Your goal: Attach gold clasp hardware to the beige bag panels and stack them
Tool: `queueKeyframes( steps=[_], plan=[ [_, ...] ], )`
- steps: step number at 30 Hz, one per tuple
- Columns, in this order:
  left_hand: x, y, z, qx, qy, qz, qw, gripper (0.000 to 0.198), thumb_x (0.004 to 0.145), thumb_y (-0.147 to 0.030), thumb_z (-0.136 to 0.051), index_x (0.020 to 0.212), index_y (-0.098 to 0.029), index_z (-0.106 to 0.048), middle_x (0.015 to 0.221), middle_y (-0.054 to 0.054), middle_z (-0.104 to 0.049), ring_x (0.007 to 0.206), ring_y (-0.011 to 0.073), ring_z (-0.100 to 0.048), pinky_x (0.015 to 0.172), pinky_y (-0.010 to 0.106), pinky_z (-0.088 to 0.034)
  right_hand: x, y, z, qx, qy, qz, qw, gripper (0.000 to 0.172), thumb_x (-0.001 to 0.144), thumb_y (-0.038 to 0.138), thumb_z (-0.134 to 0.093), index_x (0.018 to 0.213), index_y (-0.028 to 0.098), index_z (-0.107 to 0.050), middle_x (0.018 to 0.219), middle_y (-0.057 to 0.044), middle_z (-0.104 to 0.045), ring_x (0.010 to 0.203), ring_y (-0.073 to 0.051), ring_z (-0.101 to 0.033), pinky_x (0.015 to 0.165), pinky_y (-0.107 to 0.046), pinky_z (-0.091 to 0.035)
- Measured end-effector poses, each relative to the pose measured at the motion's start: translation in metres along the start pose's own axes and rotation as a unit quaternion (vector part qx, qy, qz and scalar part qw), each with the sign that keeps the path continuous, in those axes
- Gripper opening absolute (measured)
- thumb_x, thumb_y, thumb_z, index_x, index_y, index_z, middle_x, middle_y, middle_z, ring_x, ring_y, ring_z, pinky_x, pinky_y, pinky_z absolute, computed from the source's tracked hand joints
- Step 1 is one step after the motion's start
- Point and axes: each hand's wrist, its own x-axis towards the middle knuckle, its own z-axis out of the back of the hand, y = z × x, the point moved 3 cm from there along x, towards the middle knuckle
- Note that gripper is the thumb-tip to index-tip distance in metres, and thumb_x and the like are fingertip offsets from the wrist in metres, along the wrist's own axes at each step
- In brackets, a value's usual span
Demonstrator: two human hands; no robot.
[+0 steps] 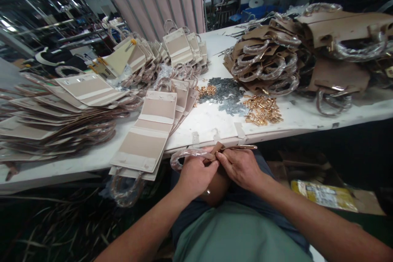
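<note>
On my lap lies a brown leather bag panel (218, 188) with a plastic-wrapped handle (184, 159) curving out to the left. My left hand (198, 174) is closed on the panel where the handle joins it, thumb pointing right. My right hand (241, 168) pinches the same piece from the other side, with the fingertips of both hands nearly meeting at a folded brown tab (217, 147). Above the right knuckles, a slim gold-coloured metal piece (244, 147) sticks out to the right; whether that hand grips it is hidden.
On the white table (202, 133), stacked beige bag panels (144, 143) fill the left, some overhanging the edge. Small gold fittings (264, 109) and flat grey metal plates (225, 90) lie in piles mid-table. Brown panels with wrapped handles (260, 57) are heaped right. A yellow package (324, 195) is below.
</note>
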Motion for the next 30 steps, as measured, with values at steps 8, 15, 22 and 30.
queueKeyframes(
  steps=[8, 15, 22, 30],
  plan=[
    [0.066, -0.016, 0.043, -0.022, 0.173, -0.028, 0.984, 0.022, 0.066, -0.023, -0.075, 0.086, -0.018, -0.082, 0.075, 0.001, -0.076, 0.070, 0.0216, -0.069, 0.066, 0.029, -0.051, 0.017, -0.023, 0.032, 0.184, 0.036, -0.171, 0.967, 0.067, 0.105, 0.072, -0.042, 0.070, 0.020, -0.067, 0.062, -0.004, -0.063, 0.062, -0.020, -0.062, 0.062, -0.029, -0.043],
    [0.101, -0.038, 0.051, -0.119, 0.296, 0.017, 0.948, 0.035, 0.050, -0.019, -0.089, 0.084, -0.021, -0.085, 0.080, 0.004, -0.081, 0.072, 0.0272, -0.075, 0.065, 0.033, -0.058, 0.022, -0.040, 0.048, 0.211, -0.006, -0.277, 0.937, 0.073, 0.092, 0.085, -0.052, 0.068, 0.018, -0.070, 0.050, -0.002, -0.057, 0.047, -0.017, -0.054, 0.050, -0.028, -0.037],
    [0.106, -0.034, 0.040, -0.098, 0.338, 0.029, 0.935, 0.039, 0.056, -0.020, -0.086, 0.095, -0.024, -0.085, 0.085, 0.003, -0.082, 0.074, 0.0235, -0.075, 0.066, 0.030, -0.056, 0.013, -0.036, 0.043, 0.231, 0.005, -0.283, 0.931, 0.071, 0.092, 0.084, -0.053, 0.066, 0.020, -0.068, 0.046, -0.003, -0.057, 0.050, -0.020, -0.057, 0.056, -0.030, -0.043],
    [0.111, -0.035, 0.046, -0.013, 0.204, 0.005, 0.979, 0.038, 0.058, -0.033, -0.089, 0.093, -0.020, -0.081, 0.102, 0.009, -0.082, 0.096, 0.0309, -0.077, 0.084, 0.035, -0.059, 0.009, -0.056, 0.021, 0.292, 0.006, -0.311, 0.905, 0.072, 0.096, 0.077, -0.057, 0.051, 0.021, -0.060, 0.048, -0.006, -0.060, 0.050, -0.020, -0.058, 0.057, -0.032, -0.044]
  ],
)
